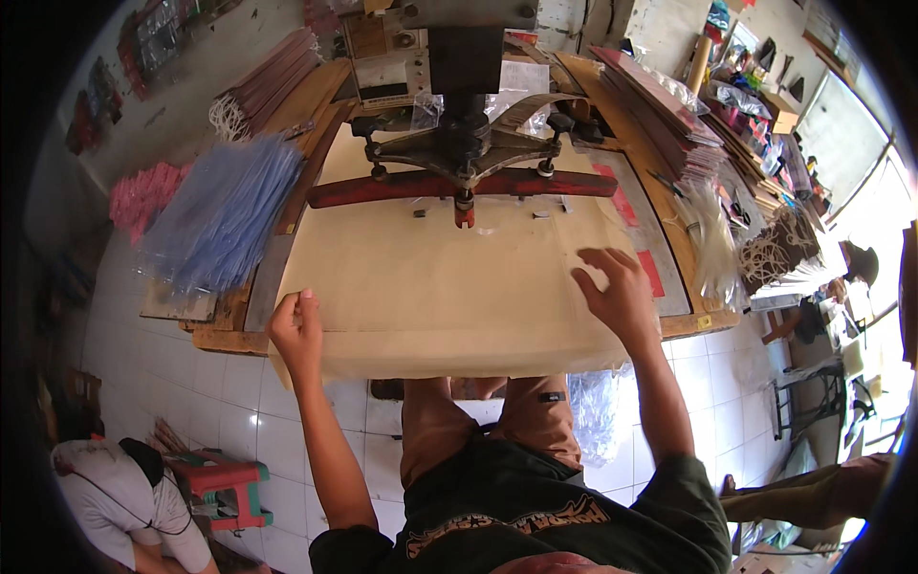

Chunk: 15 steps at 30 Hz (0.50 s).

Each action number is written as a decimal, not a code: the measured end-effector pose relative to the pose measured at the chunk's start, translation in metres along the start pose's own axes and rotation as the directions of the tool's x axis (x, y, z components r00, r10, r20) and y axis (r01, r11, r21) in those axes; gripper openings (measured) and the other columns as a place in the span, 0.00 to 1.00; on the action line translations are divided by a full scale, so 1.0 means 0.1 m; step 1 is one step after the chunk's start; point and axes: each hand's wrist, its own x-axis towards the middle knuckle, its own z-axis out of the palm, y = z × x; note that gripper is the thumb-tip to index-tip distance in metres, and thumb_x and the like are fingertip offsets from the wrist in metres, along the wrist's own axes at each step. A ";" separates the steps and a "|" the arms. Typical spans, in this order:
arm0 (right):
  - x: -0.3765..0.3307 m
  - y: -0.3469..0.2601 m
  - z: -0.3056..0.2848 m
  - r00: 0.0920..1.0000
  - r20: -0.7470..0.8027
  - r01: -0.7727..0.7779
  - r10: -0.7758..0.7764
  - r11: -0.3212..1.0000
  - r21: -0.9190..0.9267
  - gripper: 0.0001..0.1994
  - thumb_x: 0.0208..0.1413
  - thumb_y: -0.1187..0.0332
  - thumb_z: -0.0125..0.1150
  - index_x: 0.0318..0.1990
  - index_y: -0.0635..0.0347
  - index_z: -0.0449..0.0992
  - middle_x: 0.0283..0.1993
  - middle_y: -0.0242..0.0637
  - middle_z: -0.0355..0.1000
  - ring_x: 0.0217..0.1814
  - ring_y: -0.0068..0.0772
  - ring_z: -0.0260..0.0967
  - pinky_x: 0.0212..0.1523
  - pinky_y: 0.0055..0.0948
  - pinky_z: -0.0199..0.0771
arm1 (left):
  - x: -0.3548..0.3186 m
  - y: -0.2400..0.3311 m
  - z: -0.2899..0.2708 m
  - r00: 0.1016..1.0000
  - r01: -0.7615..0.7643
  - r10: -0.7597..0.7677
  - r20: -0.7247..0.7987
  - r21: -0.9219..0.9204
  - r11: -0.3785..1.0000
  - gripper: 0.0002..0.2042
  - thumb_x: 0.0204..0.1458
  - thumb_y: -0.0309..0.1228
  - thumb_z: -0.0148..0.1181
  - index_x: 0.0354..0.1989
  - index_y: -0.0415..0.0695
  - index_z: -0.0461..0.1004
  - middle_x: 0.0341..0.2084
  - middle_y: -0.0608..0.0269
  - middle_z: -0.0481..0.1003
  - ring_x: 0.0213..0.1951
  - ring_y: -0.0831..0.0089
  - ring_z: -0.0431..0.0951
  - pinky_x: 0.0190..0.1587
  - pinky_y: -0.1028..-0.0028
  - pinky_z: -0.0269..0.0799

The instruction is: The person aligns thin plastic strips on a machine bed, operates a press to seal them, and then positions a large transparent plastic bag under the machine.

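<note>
A large tan sheet [430, 287], paper or thin plastic, covers the worktable and hangs over its front edge towards my lap. At the sheet's left edge, my left hand [297, 330] is closed, thumb against the curled fingers, apparently pinching that edge. My right hand [620, 295] is over the right side of the sheet, fingers bent and apart, holding nothing. A press head with a long red bar [402, 188] spans the far part of the sheet. Small dark pieces [542, 215] lie beneath the bar.
Blue clear plastic sleeves [225, 206] are piled left, beside a pink bundle [143, 196]. Stacked maroon boards [669, 124] and pale cords [708, 244] lie right. Behind me to the left, a person [129, 497] bends near a red and green stool [225, 488].
</note>
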 end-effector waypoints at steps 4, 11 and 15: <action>0.50 0.24 0.48 0.984 0.098 0.160 -0.151 0.982 -0.098 0.13 0.53 0.66 0.68 0.45 0.55 0.80 0.36 0.38 0.79 0.38 0.44 0.79 0.38 0.41 0.78 | -0.02 -0.05 0.03 1.000 -0.002 0.002 -0.020 0.001 1.000 0.13 0.60 0.30 0.60 0.26 0.33 0.76 0.19 0.61 0.77 0.23 0.76 0.73 0.29 0.75 0.68; 0.85 0.54 1.18 0.939 0.054 0.339 -0.341 0.883 -0.324 0.10 0.52 0.70 0.60 0.42 0.61 0.76 0.32 0.38 0.77 0.30 0.40 0.79 0.31 0.41 0.79 | 0.01 -0.08 0.04 1.000 0.016 -0.016 0.006 0.017 1.000 0.13 0.61 0.30 0.59 0.26 0.33 0.75 0.20 0.61 0.78 0.23 0.76 0.73 0.30 0.75 0.68; 0.89 0.49 1.24 0.926 0.130 0.376 -0.356 0.817 -0.437 0.10 0.50 0.71 0.58 0.40 0.62 0.76 0.32 0.37 0.77 0.29 0.37 0.79 0.29 0.39 0.78 | -0.01 -0.03 0.04 0.998 0.065 -0.065 -0.004 -0.017 0.998 0.13 0.61 0.30 0.58 0.26 0.33 0.74 0.21 0.60 0.77 0.24 0.77 0.73 0.30 0.75 0.69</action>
